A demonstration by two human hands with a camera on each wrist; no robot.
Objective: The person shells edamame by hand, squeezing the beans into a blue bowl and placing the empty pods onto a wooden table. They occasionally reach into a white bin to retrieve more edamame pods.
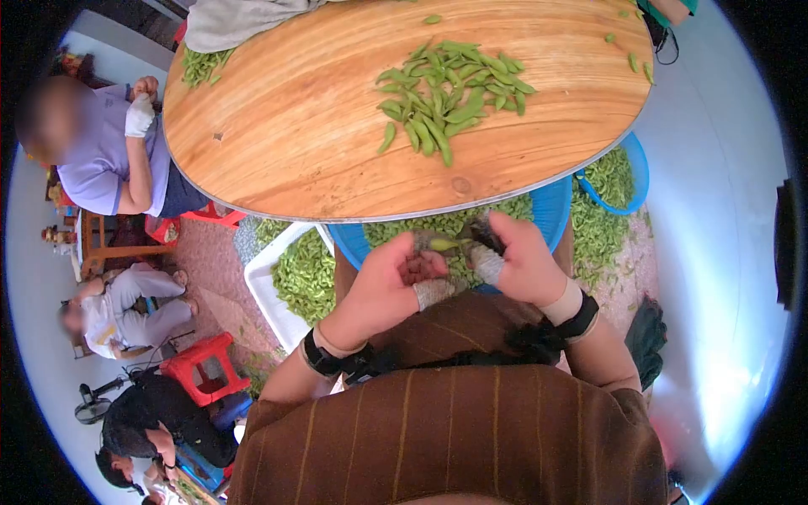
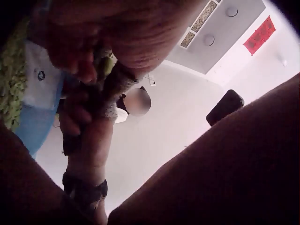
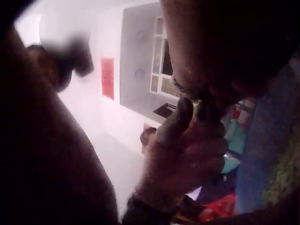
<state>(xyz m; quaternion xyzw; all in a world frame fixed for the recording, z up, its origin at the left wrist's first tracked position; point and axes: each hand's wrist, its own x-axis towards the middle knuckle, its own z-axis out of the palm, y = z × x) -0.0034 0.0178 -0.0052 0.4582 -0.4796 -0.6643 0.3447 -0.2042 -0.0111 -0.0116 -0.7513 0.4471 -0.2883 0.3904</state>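
Observation:
In the head view, a green soybean pod [image 1: 442,244] sits between my two hands, over a blue tub [image 1: 349,244] full of pods below the table edge. My left hand [image 1: 383,282] pinches the pod between thumb and fingers, with wrapping on the thumb and a fingertip. From the other side my right hand [image 1: 530,265], its thumb and fingers wrapped too, grips the pod's pointed end. The left wrist view shows the pod [image 2: 109,65] close up between the fingers. The right wrist view is dark, and the hands hide the pod there.
An oval wooden table [image 1: 295,126] bears a pile of pods [image 1: 454,93] and a grey cloth [image 1: 244,21]. Beside me stand a white crate [image 1: 261,278] of pods and a blue basket [image 1: 641,172]. A red stool [image 1: 206,366] and several people are on the left.

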